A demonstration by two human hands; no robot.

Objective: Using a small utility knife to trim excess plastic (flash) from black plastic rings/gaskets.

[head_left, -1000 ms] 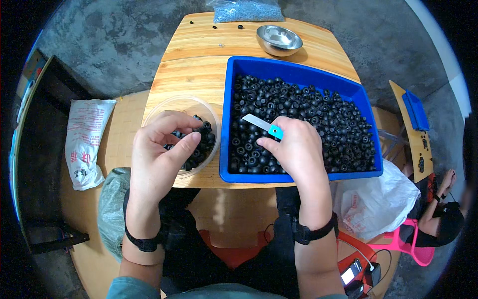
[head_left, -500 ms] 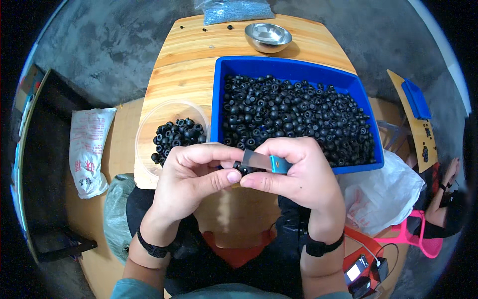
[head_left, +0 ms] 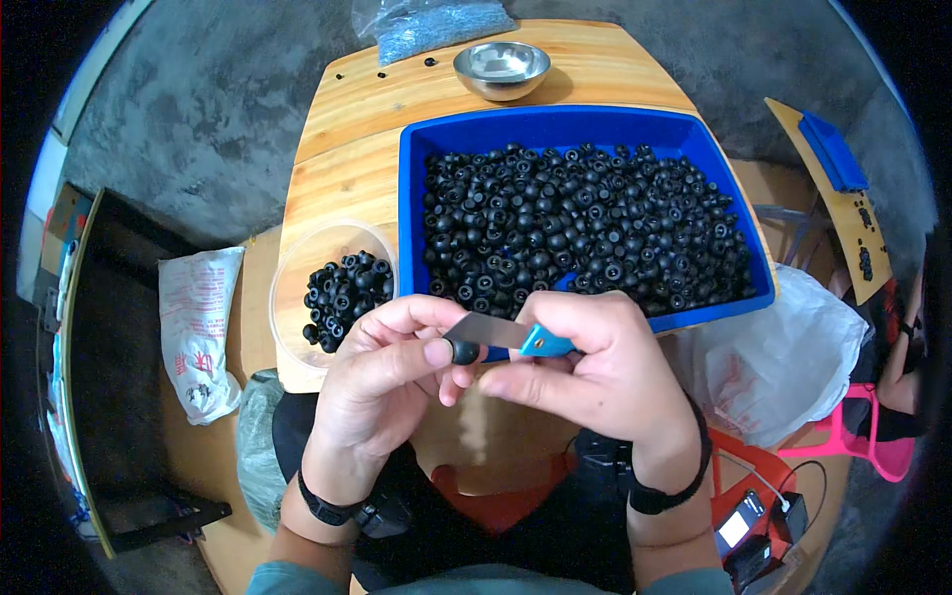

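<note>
Two hands meet near the table's front edge. Left hand (head_left: 382, 372) curls around one small black rubber piece (head_left: 463, 351), pinched at thumb and fingertips. Right hand (head_left: 600, 372) grips a blue-handled blade (head_left: 511, 334), flat steel touching the piece. Beyond: one clear bowl (head_left: 290, 297), partly filled; one blue bin (head_left: 416, 198), heaped, uncountable; one steel bowl (head_left: 502, 67).

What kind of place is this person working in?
Likely a small hand-work shop: a blue bin heaped with black rubber parts, a plain wooden table on a bare concrete floor, sacks beside it.
</note>
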